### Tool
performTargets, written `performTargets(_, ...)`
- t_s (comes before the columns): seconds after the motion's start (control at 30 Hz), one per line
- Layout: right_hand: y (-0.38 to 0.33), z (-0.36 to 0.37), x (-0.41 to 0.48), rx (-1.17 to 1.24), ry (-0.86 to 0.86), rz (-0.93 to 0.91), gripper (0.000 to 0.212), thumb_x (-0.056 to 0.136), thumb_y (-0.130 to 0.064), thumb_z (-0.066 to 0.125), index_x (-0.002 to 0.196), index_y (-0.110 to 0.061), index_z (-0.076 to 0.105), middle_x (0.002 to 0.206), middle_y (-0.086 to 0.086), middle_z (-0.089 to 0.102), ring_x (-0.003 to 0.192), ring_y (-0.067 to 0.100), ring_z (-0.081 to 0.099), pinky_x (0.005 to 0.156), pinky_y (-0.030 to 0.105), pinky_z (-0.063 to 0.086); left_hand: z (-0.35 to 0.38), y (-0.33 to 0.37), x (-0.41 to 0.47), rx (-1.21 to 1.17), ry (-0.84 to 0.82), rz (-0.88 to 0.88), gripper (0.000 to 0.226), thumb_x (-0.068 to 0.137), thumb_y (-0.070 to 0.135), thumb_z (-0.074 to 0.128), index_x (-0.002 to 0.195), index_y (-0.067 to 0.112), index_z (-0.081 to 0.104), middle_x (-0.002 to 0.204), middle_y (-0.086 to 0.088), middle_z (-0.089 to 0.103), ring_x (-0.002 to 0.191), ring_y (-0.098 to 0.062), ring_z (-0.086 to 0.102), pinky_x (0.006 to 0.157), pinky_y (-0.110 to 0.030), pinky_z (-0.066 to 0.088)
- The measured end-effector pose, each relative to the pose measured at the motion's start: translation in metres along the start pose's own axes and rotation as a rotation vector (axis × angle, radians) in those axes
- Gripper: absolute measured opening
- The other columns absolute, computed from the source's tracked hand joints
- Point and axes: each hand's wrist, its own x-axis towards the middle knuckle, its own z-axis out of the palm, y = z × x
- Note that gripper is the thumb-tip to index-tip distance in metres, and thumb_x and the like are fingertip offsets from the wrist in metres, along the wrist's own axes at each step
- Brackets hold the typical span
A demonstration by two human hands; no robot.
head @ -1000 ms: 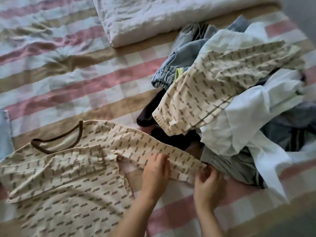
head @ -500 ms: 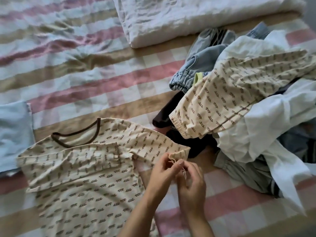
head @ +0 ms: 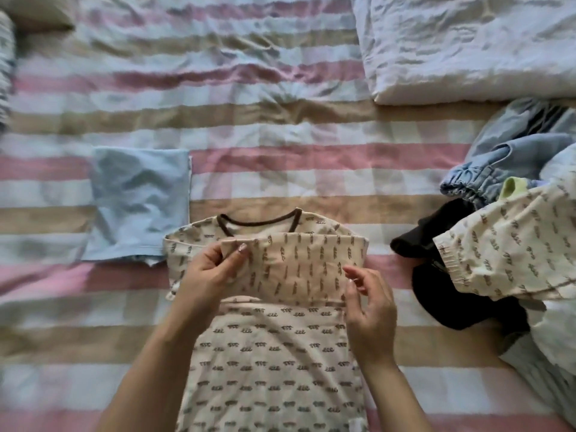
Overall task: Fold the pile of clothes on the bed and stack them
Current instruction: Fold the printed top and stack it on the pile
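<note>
shirt: flat on the bed, near edge, centre; one sleeve laid across its chest
folded garment: just left of the shirt's shoulder
clothes pile: right of the shirt, apart
pillow: behind the pile, far right

Bedroom: striped bed, white pillow

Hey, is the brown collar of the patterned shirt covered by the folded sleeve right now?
No, the brown collar of the patterned shirt shows above the sleeve that the left hand pinches.
</note>
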Motion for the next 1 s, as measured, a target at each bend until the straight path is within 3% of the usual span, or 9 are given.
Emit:
performTargets(0.1,0.008,0.017,0.011,-0.111,-0.049,-0.026,0.022,0.084,-0.008,0.051,0.101,-0.008,0.065,0.096,-0.001,0.06,0.095,0.021,0.056,0.084,0.032,0.045,-0.043,0.0,0.011,0.014,0.057,0.028,0.014,0.074,0.028,0.061,0.079,0.023,0.074,0.077,0.001,0.072,0.07,-0.014,0.069,0.06,-0.026,0.056)
performTargets(0.2,0.019,0.035,0.019,-0.222,-0.097,0.024,0.024,0.084,-0.001,0.058,0.106,-0.008,0.064,0.103,0.007,0.058,0.102,0.025,0.051,0.086,0.026,0.037,-0.077,-0.012,0.021,-0.013,0.122,-0.018,0.015,0.077,0.025,0.059,0.077,0.024,0.074,0.074,0.002,0.072,0.068,-0.012,0.069,0.059,-0.026,0.056)
performTargets(0.3,0.029,0.048,0.026,-0.289,-0.123,0.139,0.034,0.085,-0.012,0.06,0.12,-0.009,0.056,0.116,0.01,0.051,0.111,0.022,0.045,0.086,0.019,0.031,-0.1,-0.036,0.034,0.049,0.252,-0.079,0.02,0.086,0.015,0.057,0.073,0.019,0.072,0.07,0.003,0.071,0.065,-0.014,0.066,0.064,-0.029,0.056)
performTargets(0.47,0.037,0.064,0.038,-0.433,-0.039,0.321,0.056,0.085,-0.036,0.061,0.13,-0.008,0.042,0.126,0.014,0.053,0.116,0.031,0.047,0.089,0.041,0.04,-0.108,-0.071,0.048,0.437,0.474,0.025,0.002,0.084,0.007,0.064,0.085,0.006,0.062,0.076,-0.006,0.061,0.075,-0.02,0.055,0.07,-0.033,0.046)
performTargets(0.57,0.041,0.063,0.049,-0.398,0.01,0.4,0.043,0.087,-0.029,0.061,0.125,-0.016,0.048,0.11,0.009,0.064,0.106,0.032,0.055,0.086,0.042,0.042,-0.105,-0.083,0.049,0.671,0.639,0.073,0.023,0.076,0.012,0.074,0.092,0.007,0.058,0.079,-0.002,0.057,0.075,-0.019,0.053,0.062,-0.025,0.037)
performTargets(0.67,0.044,0.057,0.059,-0.411,0.015,0.384,0.03,0.086,-0.02,0.061,0.116,-0.018,0.056,0.095,0.006,0.066,0.1,0.032,0.055,0.086,0.042,0.04,-0.103,-0.086,0.05,0.713,0.725,0.1,0.037,0.072,0.01,0.076,0.102,0.003,0.054,0.103,-0.016,0.054,0.089,-0.026,0.053,0.077,-0.028,0.04)
performTargets(0.8,0.042,0.055,0.068,-0.448,0.008,0.358,0.024,0.086,-0.016,0.061,0.11,-0.018,0.06,0.093,0.005,0.065,0.102,0.031,0.053,0.087,0.042,0.041,-0.1,-0.077,0.052,0.82,0.632,0.258,0.053,0.071,0.005,0.075,0.118,0.002,0.049,0.116,-0.019,0.042,0.103,-0.02,0.043,0.092,-0.029,0.038)
performTargets(0.93,0.042,0.056,0.077,-0.453,-0.016,0.311,0.03,0.084,-0.014,0.062,0.113,-0.014,0.059,0.106,0.013,0.06,0.107,0.033,0.048,0.087,0.038,0.038,-0.103,-0.05,0.065,1.098,0.42,0.6,0.035,0.067,-0.004,0.076,0.099,-0.001,0.063,0.088,-0.019,0.054,0.082,-0.035,0.054,0.075,-0.042,0.048)
performTargets(1.0,0.039,0.059,0.086,-0.463,-0.083,0.258,0.042,0.082,-0.019,0.066,0.122,-0.01,0.054,0.118,0.018,0.051,0.114,0.034,0.041,0.096,0.036,0.031,-0.105,-0.04,0.076,1.158,0.299,0.557,0.037,0.066,-0.001,0.078,0.1,-0.001,0.064,0.09,-0.019,0.056,0.085,-0.036,0.054,0.076,-0.045,0.05)
